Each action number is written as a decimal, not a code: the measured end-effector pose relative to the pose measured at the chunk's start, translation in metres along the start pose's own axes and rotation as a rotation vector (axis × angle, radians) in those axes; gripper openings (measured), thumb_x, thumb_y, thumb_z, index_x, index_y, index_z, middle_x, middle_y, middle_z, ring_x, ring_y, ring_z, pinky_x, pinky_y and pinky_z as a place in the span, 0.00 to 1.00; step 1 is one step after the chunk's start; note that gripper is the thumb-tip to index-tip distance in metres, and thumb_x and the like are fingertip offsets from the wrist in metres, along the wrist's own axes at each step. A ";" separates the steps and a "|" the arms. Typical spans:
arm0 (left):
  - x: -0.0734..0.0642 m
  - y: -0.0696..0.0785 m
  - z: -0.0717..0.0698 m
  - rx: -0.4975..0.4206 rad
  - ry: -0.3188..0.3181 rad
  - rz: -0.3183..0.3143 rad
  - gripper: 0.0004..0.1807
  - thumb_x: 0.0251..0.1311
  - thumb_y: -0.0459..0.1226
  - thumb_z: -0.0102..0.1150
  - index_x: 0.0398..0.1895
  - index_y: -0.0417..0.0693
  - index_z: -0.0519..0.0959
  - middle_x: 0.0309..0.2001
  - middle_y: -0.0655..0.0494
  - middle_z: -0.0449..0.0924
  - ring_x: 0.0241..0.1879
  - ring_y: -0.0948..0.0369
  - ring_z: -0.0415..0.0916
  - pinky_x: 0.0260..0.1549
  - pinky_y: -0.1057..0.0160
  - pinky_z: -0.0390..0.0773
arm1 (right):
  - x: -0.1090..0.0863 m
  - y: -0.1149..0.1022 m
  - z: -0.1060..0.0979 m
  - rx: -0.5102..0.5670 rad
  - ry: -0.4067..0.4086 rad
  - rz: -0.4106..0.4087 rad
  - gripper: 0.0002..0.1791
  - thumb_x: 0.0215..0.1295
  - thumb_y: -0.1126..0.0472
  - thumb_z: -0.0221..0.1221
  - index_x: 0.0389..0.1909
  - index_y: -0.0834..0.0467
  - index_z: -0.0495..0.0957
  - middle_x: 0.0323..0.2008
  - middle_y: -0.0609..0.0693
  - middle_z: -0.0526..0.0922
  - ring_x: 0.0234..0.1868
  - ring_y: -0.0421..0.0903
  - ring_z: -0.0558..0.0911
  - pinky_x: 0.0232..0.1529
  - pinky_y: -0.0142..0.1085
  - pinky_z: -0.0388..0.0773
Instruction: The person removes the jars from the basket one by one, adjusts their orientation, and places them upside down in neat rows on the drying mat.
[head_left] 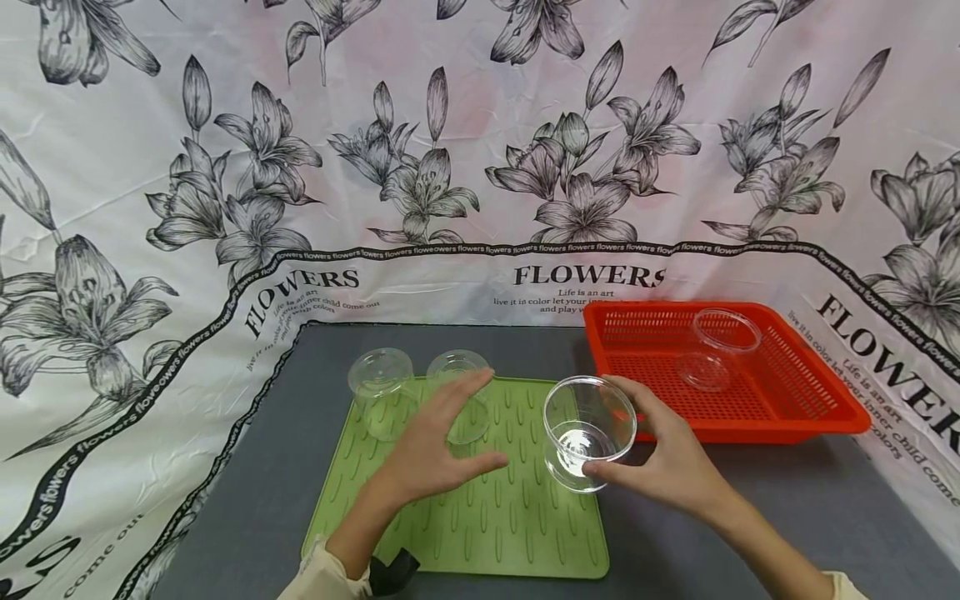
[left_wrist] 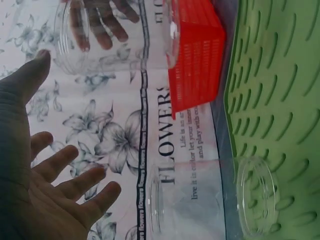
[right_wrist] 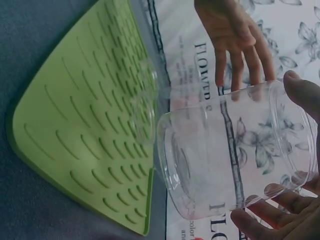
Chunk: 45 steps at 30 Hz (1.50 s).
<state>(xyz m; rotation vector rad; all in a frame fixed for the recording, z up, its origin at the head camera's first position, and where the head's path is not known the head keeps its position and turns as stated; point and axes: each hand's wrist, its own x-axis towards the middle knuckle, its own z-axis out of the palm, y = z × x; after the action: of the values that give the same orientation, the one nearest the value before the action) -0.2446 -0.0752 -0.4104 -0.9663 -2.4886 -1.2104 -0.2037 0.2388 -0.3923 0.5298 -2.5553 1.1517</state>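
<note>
My right hand (head_left: 671,458) grips a clear plastic cup (head_left: 588,429) by its side, thumb near and fingers at the far side. The cup is tilted, its wide mouth towards me, over the right part of a green ridged mat (head_left: 517,533). In the right wrist view the cup's base (right_wrist: 177,170) points towards the mat. My left hand (head_left: 423,454) hovers over the mat's left half, fingers spread and thumb out, holding nothing. Behind it stand two more clear cups, one at the far left corner (head_left: 381,396) and another (head_left: 468,417) partly hidden by the fingers.
A red perforated plastic basket (head_left: 750,435) sits at the back right, with one clear cup (head_left: 705,371) inside. Dark grey table surface (head_left: 232,517) surrounds the mat. A white cloth (head_left: 442,292) printed with flowers hangs behind the table.
</note>
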 end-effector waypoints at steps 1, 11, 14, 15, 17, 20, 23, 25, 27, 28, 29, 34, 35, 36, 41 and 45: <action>0.001 0.001 0.002 0.002 -0.021 -0.010 0.56 0.50 0.55 0.77 0.80 0.74 0.54 0.78 0.63 0.60 0.77 0.53 0.60 0.68 0.36 0.67 | 0.000 0.000 0.002 0.000 -0.004 -0.013 0.54 0.40 0.51 0.84 0.72 0.44 0.67 0.60 0.41 0.81 0.58 0.44 0.79 0.53 0.40 0.78; 0.009 0.012 0.017 -0.020 -0.163 -0.045 0.62 0.42 0.61 0.80 0.80 0.77 0.52 0.79 0.69 0.57 0.78 0.52 0.58 0.70 0.37 0.65 | 0.001 -0.001 0.021 -0.022 -0.095 -0.101 0.56 0.39 0.43 0.83 0.72 0.51 0.68 0.63 0.43 0.79 0.55 0.38 0.79 0.53 0.40 0.83; 0.011 0.014 0.020 -0.029 -0.210 -0.040 0.62 0.42 0.61 0.80 0.80 0.73 0.52 0.79 0.65 0.58 0.78 0.53 0.59 0.70 0.38 0.67 | 0.001 -0.003 0.025 -0.051 -0.119 -0.116 0.57 0.39 0.40 0.82 0.72 0.49 0.68 0.64 0.44 0.78 0.58 0.40 0.79 0.56 0.47 0.82; 0.011 0.015 0.021 -0.037 -0.227 -0.043 0.63 0.41 0.61 0.80 0.81 0.72 0.52 0.79 0.64 0.58 0.78 0.54 0.59 0.70 0.40 0.68 | 0.001 -0.003 0.026 -0.056 -0.124 -0.128 0.57 0.39 0.39 0.82 0.72 0.49 0.68 0.64 0.44 0.78 0.58 0.41 0.79 0.56 0.48 0.82; 0.012 0.016 0.023 -0.051 -0.258 -0.057 0.64 0.41 0.60 0.81 0.81 0.71 0.52 0.79 0.64 0.58 0.78 0.55 0.58 0.70 0.40 0.68 | 0.001 -0.005 0.028 -0.060 -0.133 -0.146 0.57 0.39 0.38 0.82 0.72 0.49 0.68 0.63 0.45 0.79 0.57 0.41 0.79 0.55 0.47 0.82; 0.012 0.018 0.025 -0.068 -0.289 -0.070 0.66 0.39 0.58 0.83 0.81 0.68 0.52 0.79 0.62 0.59 0.77 0.54 0.61 0.70 0.42 0.69 | 0.002 -0.007 0.031 -0.046 -0.138 -0.169 0.57 0.39 0.38 0.81 0.71 0.50 0.68 0.61 0.44 0.79 0.55 0.40 0.80 0.52 0.42 0.83; 0.012 0.020 0.026 -0.093 -0.301 -0.075 0.67 0.38 0.56 0.84 0.82 0.66 0.52 0.78 0.62 0.60 0.75 0.56 0.63 0.69 0.45 0.71 | 0.004 -0.009 0.031 -0.045 -0.142 -0.181 0.57 0.39 0.38 0.81 0.71 0.51 0.68 0.60 0.43 0.79 0.55 0.39 0.79 0.52 0.42 0.84; 0.012 0.021 0.027 -0.114 -0.301 -0.077 0.67 0.38 0.54 0.85 0.81 0.66 0.52 0.78 0.63 0.60 0.75 0.58 0.64 0.70 0.47 0.71 | 0.005 -0.011 0.032 -0.048 -0.143 -0.190 0.57 0.39 0.38 0.81 0.72 0.50 0.68 0.61 0.44 0.79 0.56 0.39 0.79 0.53 0.43 0.84; 0.012 0.021 0.028 -0.141 -0.300 -0.089 0.66 0.39 0.53 0.85 0.81 0.69 0.51 0.79 0.65 0.58 0.75 0.58 0.63 0.70 0.47 0.71 | 0.006 -0.012 0.032 -0.055 -0.141 -0.202 0.57 0.39 0.37 0.81 0.72 0.50 0.67 0.61 0.44 0.79 0.56 0.39 0.79 0.53 0.45 0.84; 0.012 0.021 0.028 -0.154 -0.299 -0.092 0.66 0.39 0.53 0.85 0.81 0.70 0.51 0.79 0.65 0.58 0.74 0.58 0.64 0.69 0.48 0.71 | 0.007 -0.012 0.032 -0.055 -0.141 -0.207 0.57 0.39 0.37 0.81 0.72 0.50 0.67 0.61 0.44 0.79 0.56 0.40 0.79 0.53 0.46 0.84; 0.011 0.021 0.028 -0.172 -0.299 -0.100 0.65 0.40 0.52 0.85 0.81 0.72 0.51 0.79 0.65 0.58 0.74 0.57 0.65 0.68 0.48 0.73 | 0.007 -0.013 0.032 -0.057 -0.140 -0.211 0.58 0.39 0.37 0.81 0.72 0.50 0.67 0.61 0.44 0.79 0.56 0.39 0.79 0.53 0.46 0.84; 0.010 0.020 0.029 -0.243 -0.297 -0.124 0.64 0.42 0.50 0.84 0.80 0.74 0.51 0.79 0.62 0.57 0.72 0.51 0.69 0.60 0.56 0.80 | 0.007 -0.014 0.033 -0.053 -0.145 -0.208 0.58 0.41 0.36 0.80 0.74 0.49 0.65 0.63 0.44 0.77 0.59 0.40 0.78 0.55 0.46 0.83; 0.010 0.019 0.029 -0.253 -0.296 -0.128 0.63 0.42 0.50 0.84 0.80 0.74 0.51 0.79 0.62 0.57 0.72 0.51 0.69 0.59 0.57 0.81 | 0.007 -0.014 0.033 -0.055 -0.147 -0.205 0.59 0.41 0.36 0.80 0.75 0.49 0.64 0.63 0.44 0.77 0.59 0.40 0.77 0.55 0.48 0.83; 0.009 0.019 0.029 -0.260 -0.295 -0.130 0.63 0.42 0.49 0.84 0.80 0.75 0.51 0.79 0.61 0.57 0.72 0.51 0.69 0.58 0.58 0.81 | 0.007 -0.013 0.033 -0.053 -0.150 -0.203 0.59 0.42 0.35 0.79 0.75 0.48 0.63 0.64 0.44 0.76 0.60 0.41 0.77 0.56 0.49 0.82; 0.008 0.016 0.030 -0.307 -0.288 -0.151 0.62 0.42 0.48 0.85 0.78 0.78 0.52 0.79 0.62 0.58 0.72 0.52 0.69 0.59 0.53 0.81 | 0.005 -0.009 0.032 -0.038 -0.160 -0.180 0.63 0.43 0.36 0.79 0.79 0.46 0.58 0.69 0.48 0.73 0.67 0.50 0.75 0.59 0.59 0.79; 0.006 0.012 0.029 -0.378 -0.268 -0.177 0.62 0.42 0.45 0.85 0.77 0.80 0.53 0.78 0.63 0.59 0.72 0.52 0.69 0.60 0.49 0.80 | 0.003 -0.002 0.032 -0.016 -0.168 -0.162 0.64 0.42 0.39 0.81 0.79 0.46 0.57 0.70 0.51 0.71 0.69 0.55 0.73 0.60 0.64 0.77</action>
<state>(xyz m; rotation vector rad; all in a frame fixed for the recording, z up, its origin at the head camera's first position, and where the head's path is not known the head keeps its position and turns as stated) -0.2387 -0.0451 -0.4194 -1.0745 -2.6482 -1.7614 -0.2094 0.2128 -0.4101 0.8461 -2.5995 1.0704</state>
